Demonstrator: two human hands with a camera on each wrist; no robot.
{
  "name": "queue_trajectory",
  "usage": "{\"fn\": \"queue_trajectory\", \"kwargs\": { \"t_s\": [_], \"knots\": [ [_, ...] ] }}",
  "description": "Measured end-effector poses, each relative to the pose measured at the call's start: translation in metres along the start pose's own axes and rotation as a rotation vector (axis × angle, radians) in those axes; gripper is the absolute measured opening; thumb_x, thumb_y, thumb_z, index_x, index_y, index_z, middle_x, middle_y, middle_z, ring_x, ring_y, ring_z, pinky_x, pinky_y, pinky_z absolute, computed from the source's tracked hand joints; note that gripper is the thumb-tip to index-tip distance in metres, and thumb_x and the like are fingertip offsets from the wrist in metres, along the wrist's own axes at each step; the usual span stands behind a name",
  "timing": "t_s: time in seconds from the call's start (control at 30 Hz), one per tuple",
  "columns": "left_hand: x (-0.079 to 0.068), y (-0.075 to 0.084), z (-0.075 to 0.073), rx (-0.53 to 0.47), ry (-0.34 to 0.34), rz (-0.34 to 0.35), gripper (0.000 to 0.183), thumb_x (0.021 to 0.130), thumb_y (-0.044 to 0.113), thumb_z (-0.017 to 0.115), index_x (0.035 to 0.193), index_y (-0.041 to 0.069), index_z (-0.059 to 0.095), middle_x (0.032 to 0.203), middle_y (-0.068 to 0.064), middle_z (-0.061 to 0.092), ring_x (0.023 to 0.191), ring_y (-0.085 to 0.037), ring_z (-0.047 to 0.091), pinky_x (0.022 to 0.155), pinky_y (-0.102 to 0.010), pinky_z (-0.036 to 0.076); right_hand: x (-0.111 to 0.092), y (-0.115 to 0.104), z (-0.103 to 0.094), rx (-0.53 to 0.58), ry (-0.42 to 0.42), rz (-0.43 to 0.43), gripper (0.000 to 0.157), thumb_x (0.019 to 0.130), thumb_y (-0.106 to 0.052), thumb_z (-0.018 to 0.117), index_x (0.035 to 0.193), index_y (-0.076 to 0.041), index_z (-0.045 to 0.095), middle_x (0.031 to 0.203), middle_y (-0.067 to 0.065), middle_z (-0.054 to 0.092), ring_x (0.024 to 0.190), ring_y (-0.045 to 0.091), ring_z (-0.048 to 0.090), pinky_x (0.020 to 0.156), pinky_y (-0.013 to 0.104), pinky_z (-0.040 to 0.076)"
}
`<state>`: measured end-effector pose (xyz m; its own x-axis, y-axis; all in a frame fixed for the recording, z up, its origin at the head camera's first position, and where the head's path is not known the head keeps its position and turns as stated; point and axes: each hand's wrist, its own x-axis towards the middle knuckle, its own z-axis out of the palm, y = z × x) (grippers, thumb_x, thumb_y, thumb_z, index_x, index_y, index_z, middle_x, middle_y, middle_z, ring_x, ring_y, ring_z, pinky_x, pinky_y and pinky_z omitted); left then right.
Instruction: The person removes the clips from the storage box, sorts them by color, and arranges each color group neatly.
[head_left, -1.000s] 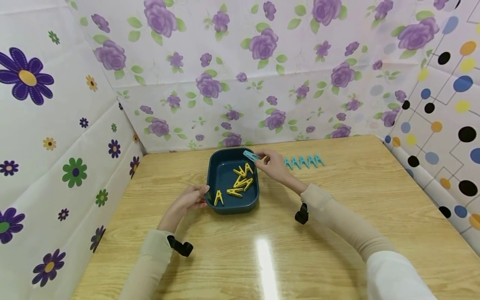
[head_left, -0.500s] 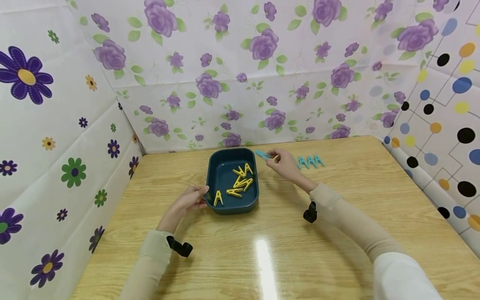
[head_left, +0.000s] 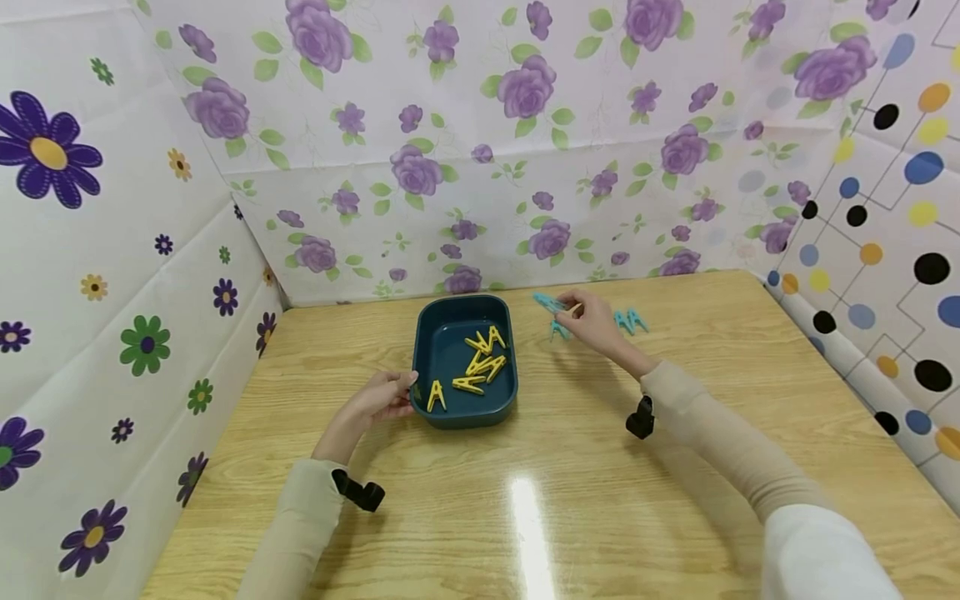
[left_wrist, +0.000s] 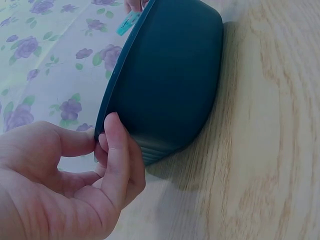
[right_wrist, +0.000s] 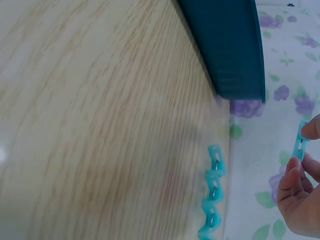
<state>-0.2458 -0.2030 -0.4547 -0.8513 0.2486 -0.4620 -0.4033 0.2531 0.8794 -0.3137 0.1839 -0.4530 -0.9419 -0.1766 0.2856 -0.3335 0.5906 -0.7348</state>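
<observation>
A dark blue-green plastic tub (head_left: 465, 417) stands on the table with several yellow clothespins (head_left: 468, 384) lying loose inside. At its left side, my left hand (head_left: 378, 396) pinches the rim between thumb and fingers; the left wrist view shows this grip (left_wrist: 82, 175) up close. My right hand (head_left: 596, 323) holds a light blue clothespin (head_left: 549, 302) by one end, raised above the table to the right of the tub. Below and behind that hand runs a row of blue clothespins (head_left: 636, 321), partly hidden in the head view; several show in the right wrist view (right_wrist: 214, 192).
The wooden table (head_left: 450, 517) reflects a bright strip of light near its front. Behind it hangs a purple-flowered sheet (head_left: 480, 208). Patterned sheets also close off the left (head_left: 150, 333) and right (head_left: 885, 250) sides.
My right hand has moved to the right, from the tub's right rim to above the row, carrying the blue clothespin. The left hand and the tub have stayed in place.
</observation>
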Motion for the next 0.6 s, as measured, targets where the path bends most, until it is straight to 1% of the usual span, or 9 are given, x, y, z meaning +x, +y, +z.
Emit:
{"fn": "queue_trajectory", "kwargs": {
  "t_s": [0.2,0.3,0.4,0.6],
  "knots": [
    [0.0,0.001,0.002,0.0,-0.001,-0.01,0.056,0.104,0.028,0.046,0.143,-0.01,0.033,0.077,0.0,0.056,0.062,-0.006,0.057,0.061,-0.017,0.053,-0.003,0.01,-0.013,-0.027,0.023,0.014,0.031,0.094,-0.019,0.061,0.121,-0.004,0.062,0.106,0.015,0.063,0.074,0.02,0.054,0.061,0.028,0.043],
    [-0.001,0.002,0.002,0.0,0.002,-0.021,0.056,0.104,0.029,0.046,0.143,-0.009,0.033,0.08,-0.002,0.056,0.064,-0.007,0.057,0.062,-0.017,0.053,-0.004,0.014,-0.02,-0.032,0.037,0.027,0.031,0.094,-0.019,0.061,0.121,-0.003,0.062,0.107,0.015,0.062,0.075,0.02,0.053,0.061,0.029,0.043],
    [-0.002,0.003,0.003,0.001,-0.006,-0.016,0.055,0.104,0.028,0.044,0.142,-0.009,0.032,0.08,-0.001,0.056,0.064,-0.006,0.057,0.062,-0.018,0.053,-0.006,0.017,-0.027,-0.031,0.04,0.047,0.032,0.093,-0.018,0.06,0.122,-0.004,0.061,0.109,0.016,0.061,0.076,0.022,0.053,0.063,0.031,0.044],
    [-0.002,0.003,0.003,0.003,-0.026,0.002,0.052,0.105,0.028,0.042,0.14,-0.009,0.034,0.075,0.002,0.055,0.062,-0.005,0.055,0.061,-0.017,0.052,-0.009,0.026,-0.036,-0.059,0.043,0.08,0.03,0.092,-0.017,0.06,0.12,-0.004,0.061,0.112,0.016,0.062,0.083,0.025,0.056,0.072,0.035,0.047]
  ]
}}
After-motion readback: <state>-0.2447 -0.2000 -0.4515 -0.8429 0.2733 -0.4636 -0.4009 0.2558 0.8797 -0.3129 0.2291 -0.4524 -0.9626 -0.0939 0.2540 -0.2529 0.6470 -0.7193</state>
